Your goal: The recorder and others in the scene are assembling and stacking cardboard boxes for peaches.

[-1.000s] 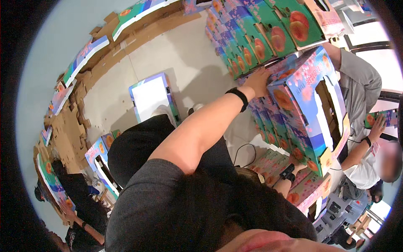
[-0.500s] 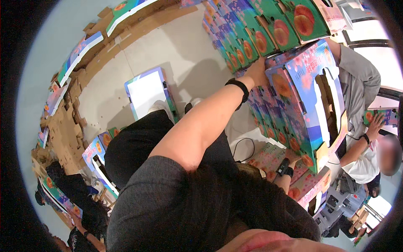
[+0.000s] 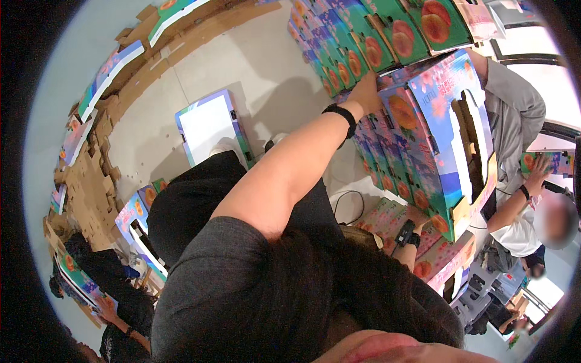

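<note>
Cartons printed with peaches and blossom (image 3: pixel 431 136) stand stacked between the person's two hands, to the right of the legs; the topmost shows a handle cut-out on its right-hand side. Left hand (image 3: pixel 367 95) lies at the upper left edge of this stack, apparently touching; its fingers are partly curled, their tips hidden, and whether it grips cannot be determined. Right hand (image 3: pixel 417 218) is at the lower edge of the same stack, mostly concealed behind it; opening and hold cannot be established.

Status: the stacked cartons appear folded into shape, as does a taller green-fronted row (image 3: pixel 390 45) just beyond them. Contents, if any, are not visible. Outstanding, in the inspector's judgement: a white-topped carton (image 3: pixel 207 129) lies apart on the floor (image 3: pixel 260 54), and loose brown cardboard (image 3: pixel 94 196) is heaped at left. At far right, a co-worker's hand (image 3: pixel 537 172) rests on another carton (image 3: pixel 560 162).
</note>
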Demonstrator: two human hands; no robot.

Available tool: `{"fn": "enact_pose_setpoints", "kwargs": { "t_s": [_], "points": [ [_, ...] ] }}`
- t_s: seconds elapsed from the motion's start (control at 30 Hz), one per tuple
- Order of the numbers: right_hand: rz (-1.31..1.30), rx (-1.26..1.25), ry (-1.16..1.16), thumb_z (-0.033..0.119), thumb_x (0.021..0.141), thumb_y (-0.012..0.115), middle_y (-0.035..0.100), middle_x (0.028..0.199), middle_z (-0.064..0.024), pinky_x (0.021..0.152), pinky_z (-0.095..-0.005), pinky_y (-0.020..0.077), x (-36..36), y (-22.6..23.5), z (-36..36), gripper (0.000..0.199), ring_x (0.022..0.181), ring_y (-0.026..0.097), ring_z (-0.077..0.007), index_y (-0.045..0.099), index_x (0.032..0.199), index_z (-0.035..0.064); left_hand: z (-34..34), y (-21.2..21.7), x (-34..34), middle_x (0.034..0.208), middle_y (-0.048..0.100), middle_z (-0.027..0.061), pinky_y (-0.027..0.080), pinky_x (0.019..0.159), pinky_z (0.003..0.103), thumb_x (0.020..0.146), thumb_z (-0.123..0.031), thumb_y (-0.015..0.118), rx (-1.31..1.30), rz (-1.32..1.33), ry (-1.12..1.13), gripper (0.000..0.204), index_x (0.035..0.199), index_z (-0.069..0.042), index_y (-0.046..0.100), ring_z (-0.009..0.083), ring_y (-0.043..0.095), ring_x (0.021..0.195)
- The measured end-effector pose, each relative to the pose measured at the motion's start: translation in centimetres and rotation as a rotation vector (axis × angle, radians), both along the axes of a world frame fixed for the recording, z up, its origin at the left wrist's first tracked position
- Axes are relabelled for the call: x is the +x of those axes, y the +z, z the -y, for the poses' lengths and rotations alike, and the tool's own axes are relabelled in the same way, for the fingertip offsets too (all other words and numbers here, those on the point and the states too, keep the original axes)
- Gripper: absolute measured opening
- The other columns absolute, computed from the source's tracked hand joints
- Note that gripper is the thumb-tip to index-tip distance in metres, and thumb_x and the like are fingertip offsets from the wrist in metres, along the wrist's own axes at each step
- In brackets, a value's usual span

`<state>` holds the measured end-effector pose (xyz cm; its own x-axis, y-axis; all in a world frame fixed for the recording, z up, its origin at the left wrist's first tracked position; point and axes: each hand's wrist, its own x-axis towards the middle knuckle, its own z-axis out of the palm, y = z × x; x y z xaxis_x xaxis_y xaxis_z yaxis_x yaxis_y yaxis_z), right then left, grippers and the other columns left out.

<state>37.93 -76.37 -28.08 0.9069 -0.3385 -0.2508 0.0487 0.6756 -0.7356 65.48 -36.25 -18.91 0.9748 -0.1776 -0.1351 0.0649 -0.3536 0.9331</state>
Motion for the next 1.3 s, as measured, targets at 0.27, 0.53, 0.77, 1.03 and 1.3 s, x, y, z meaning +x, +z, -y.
{"fn": "enact_pose_setpoints", "kwargs": {
  "t_s": [0.27,0.53,0.77,1.03,1.3],
  "points": [
    [-0.138,-0.164,-0.186,0.054,0.086,0.048,0.056,0.127,-0.0174,0.101,-0.0535,0.0421,0.0,4.7,-2.3,0.071,0.118,0.052,-0.0380,0.049,0.131,-0.0004,0.0,1.0,-0.7,0.113,0.057,0.0303,0.045,0.093,0.046,0.086,-0.013,0.056,-0.032,0.024,0.144,0.039,0.120,0.004,0.048,0.0447,0.055,0.110],
    [-0.146,-0.336,-0.335,0.054,0.086,0.047,0.057,0.126,-0.0182,0.100,-0.0535,0.0426,0.3,11.5,-3.7,0.071,0.116,0.054,-0.0389,0.049,0.131,-0.0011,-0.5,2.7,-3.2,0.107,0.059,0.0286,0.041,0.093,0.044,0.102,-0.042,0.032,-0.486,0.041,0.268,0.054,0.107,0.005,0.058,0.0442,0.054,0.106],
    [-0.123,-0.422,-0.390,0.055,0.086,0.047,0.057,0.125,-0.0190,0.100,-0.0536,0.0430,1.7,15.6,-4.4,0.072,0.114,0.055,-0.0397,0.049,0.130,-0.0017,1.3,3.1,-2.9,0.107,0.061,0.0236,0.041,0.090,0.047,0.104,-0.037,0.029,-0.329,0.380,0.375,0.050,0.106,0.002,0.059,0.0414,0.054,0.102],
    [-0.121,-0.502,-0.414,0.055,0.087,0.046,0.057,0.125,-0.0198,0.099,-0.0536,0.0436,2.9,17.7,-4.1,0.072,0.111,0.056,-0.0406,0.049,0.130,-0.0024,2.1,3.2,-0.8,0.102,0.065,0.0195,0.041,0.088,0.050,0.101,-0.028,0.034,-0.045,0.312,0.328,0.038,0.109,-0.002,0.059,0.0442,0.056,0.092],
    [-0.141,-0.547,-0.432,0.056,0.087,0.046,0.058,0.124,-0.0207,0.098,-0.0536,0.0441,3.5,18.4,-4.5,0.073,0.109,0.058,-0.0415,0.049,0.130,-0.0031,2.6,2.2,-0.6,0.127,0.054,0.0194,0.030,0.102,0.051,0.097,-0.057,0.028,-0.098,0.275,0.227,0.065,0.128,-0.005,0.054,0.0411,0.045,0.117]
  ]
}}
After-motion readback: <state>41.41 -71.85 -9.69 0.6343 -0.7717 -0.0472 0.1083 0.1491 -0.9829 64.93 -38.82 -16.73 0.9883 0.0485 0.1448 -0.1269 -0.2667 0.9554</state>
